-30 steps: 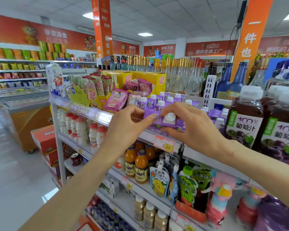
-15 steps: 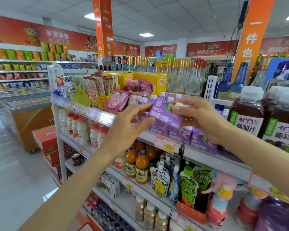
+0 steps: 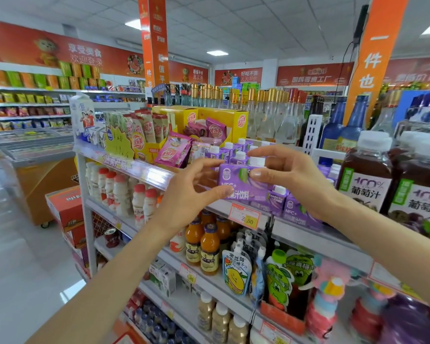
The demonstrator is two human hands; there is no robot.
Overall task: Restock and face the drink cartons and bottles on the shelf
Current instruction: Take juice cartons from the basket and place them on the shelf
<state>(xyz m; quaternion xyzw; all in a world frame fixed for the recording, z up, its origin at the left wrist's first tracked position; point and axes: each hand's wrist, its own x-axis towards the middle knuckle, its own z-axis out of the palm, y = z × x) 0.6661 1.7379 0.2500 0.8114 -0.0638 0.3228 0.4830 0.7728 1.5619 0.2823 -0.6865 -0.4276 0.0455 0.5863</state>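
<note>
A purple juice carton (image 3: 248,192) with a white cap stands upright at the front edge of the top shelf (image 3: 308,234), its label facing out. My right hand (image 3: 291,180) pinches its top, thumb on the front face and fingers reaching behind the cap. My left hand (image 3: 196,194) is spread beside the carton's left side, with only the thumb tip touching the lower front. More purple cartons (image 3: 296,212) stand in rows behind and to the right of it.
Dark grape juice bottles (image 3: 365,177) stand at the right on the same shelf. Pink sachets and yellow display boxes (image 3: 209,125) sit to the left. Orange juice bottles (image 3: 209,247) and drink pouches fill the shelf below. An aisle floor lies at the left.
The purple carton went from lying tilted in both hands to standing upright at the shelf's front edge. My left fingers have loosened and spread away from it.
</note>
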